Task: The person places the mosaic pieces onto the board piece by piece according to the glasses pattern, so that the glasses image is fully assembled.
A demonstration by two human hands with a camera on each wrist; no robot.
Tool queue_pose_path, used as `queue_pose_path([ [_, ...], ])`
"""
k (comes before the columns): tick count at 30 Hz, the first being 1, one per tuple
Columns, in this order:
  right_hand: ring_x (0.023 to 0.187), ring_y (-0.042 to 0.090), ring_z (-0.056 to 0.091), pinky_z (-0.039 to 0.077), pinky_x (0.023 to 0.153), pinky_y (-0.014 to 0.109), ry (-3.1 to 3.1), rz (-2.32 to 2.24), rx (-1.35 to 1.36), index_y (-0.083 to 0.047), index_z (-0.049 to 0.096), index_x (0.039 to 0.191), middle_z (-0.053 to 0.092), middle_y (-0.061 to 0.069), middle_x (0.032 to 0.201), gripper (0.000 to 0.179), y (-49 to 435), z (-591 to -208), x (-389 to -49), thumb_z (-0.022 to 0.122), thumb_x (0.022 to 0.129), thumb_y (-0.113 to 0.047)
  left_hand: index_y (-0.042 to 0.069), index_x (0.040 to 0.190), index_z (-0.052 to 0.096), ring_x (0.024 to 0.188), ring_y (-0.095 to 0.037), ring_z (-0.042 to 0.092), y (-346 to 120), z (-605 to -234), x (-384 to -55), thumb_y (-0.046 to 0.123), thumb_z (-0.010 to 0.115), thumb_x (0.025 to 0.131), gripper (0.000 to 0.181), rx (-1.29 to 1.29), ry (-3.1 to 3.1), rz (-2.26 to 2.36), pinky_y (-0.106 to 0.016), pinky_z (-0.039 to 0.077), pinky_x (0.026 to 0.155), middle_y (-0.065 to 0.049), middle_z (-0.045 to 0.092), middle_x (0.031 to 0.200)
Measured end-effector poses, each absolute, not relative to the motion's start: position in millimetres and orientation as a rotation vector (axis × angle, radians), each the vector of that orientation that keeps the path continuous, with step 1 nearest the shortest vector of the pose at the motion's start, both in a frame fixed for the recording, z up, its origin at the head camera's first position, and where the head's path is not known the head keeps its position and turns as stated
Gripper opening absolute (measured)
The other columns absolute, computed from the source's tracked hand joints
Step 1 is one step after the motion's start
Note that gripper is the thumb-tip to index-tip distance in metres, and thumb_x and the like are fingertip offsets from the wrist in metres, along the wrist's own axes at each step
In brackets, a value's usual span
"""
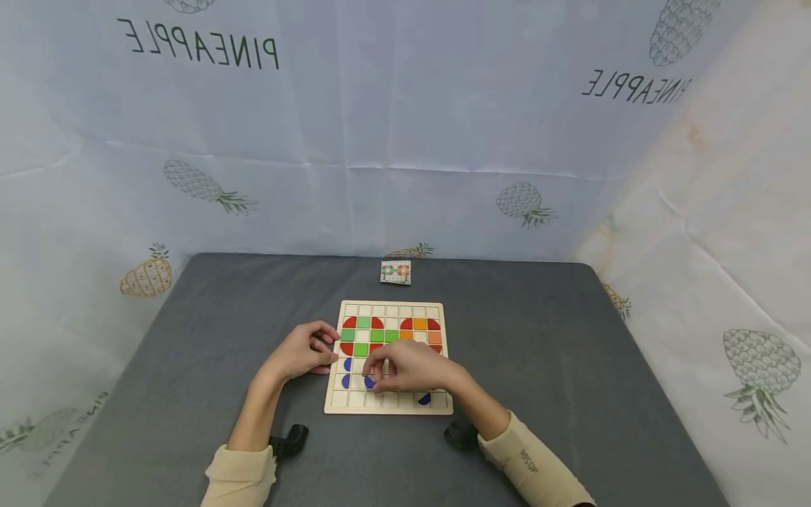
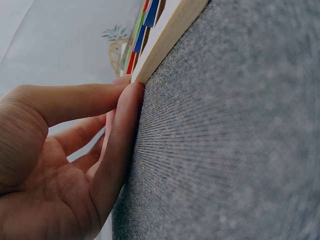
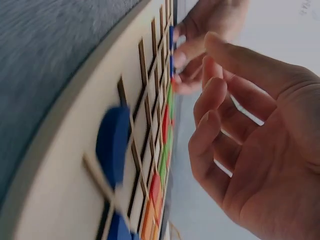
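A square wooden grid board (image 1: 382,308) lies on the grey table, with red, green, orange and blue pieces in its squares. My left hand (image 1: 305,350) is at its left side, thumb and fingertips touching the edge; in the left wrist view the straight thumb (image 2: 85,102) reaches the board's corner (image 2: 155,47). Over the lower part of the board, my right hand (image 1: 412,366) pinches a blue half-round piece (image 1: 370,382) between thumb and index tip. That piece is hidden in the right wrist view, where the right hand (image 3: 250,120) hovers beside the board.
Blue half-round pieces (image 1: 346,381) sit in the left column, and a blue piece (image 3: 112,145) lies near the board's front edge. A small pattern card (image 1: 395,272) stands at the table's back. Behind hangs a pineapple-print cloth (image 1: 431,127).
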State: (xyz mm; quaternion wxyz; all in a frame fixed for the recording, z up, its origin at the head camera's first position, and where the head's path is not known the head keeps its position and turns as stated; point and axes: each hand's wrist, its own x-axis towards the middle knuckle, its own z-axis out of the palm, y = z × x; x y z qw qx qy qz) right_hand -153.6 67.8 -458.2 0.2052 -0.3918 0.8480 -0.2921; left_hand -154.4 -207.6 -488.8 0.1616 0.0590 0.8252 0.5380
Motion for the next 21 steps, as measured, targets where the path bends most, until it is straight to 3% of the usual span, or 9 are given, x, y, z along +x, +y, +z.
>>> queue_pose_path([
  [8,0.066,-0.001,0.054,0.044,0.060,0.016,2.366,-0.702,-1.079,-0.021,0.079,0.110,0.067,-0.015,0.083,0.018,42,-467,-147,0.087,0.094,-0.023,-0.008,0.126,0.064,0.081,-0.020,0.065,-206,-491,-153,-0.002,0.079,0.094,0.036,0.147,2.350,1.546,-0.035,0.069,0.067,-0.019,0.059,0.107],
  [21,0.066,-0.005,0.057,0.048,0.061,0.016,2.406,-0.718,-1.073,-0.025,0.078,0.112,0.068,-0.019,0.082,0.018,37,-471,-136,0.085,0.095,-0.022,-0.009,0.126,0.063,0.080,-0.018,0.064,-205,-480,-149,-0.001,0.079,0.094,0.037,0.149,2.372,1.519,-0.037,0.069,0.067,-0.018,0.059,0.104],
])
